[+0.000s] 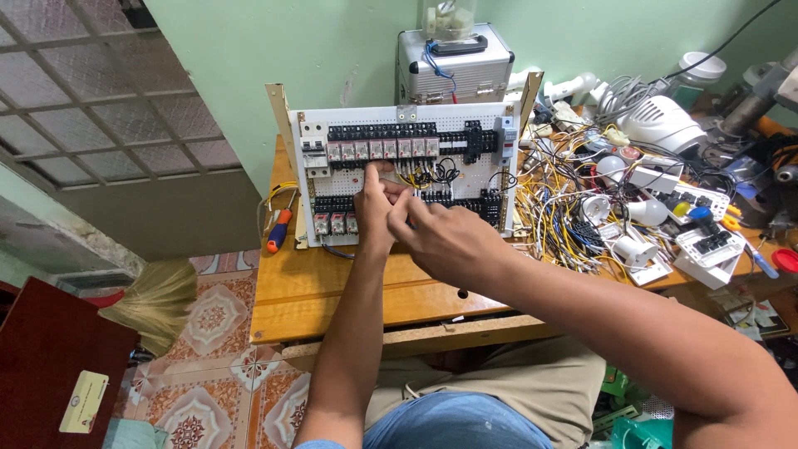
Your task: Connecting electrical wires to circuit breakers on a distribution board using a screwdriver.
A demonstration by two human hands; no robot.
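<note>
A white perforated panel [465,179] stands upright on a wooden bench [307,291], carrying rows of black relay bases, terminal blocks and a circuit breaker [313,154]. My left hand [374,208] reaches up to the panel's middle, fingertips touching the lower edge of the upper relay row [382,150]. My right hand [445,237] is close beside it, fingers pinched against the left hand near the yellow wires [416,177]. What the fingers hold is hidden.
An orange-handled screwdriver [278,231] lies left of the panel. A tangle of wires, white sockets and bulbs [632,216] covers the bench's right side. A metal case [453,71] stands behind the panel. A broom [158,299] leans at the left.
</note>
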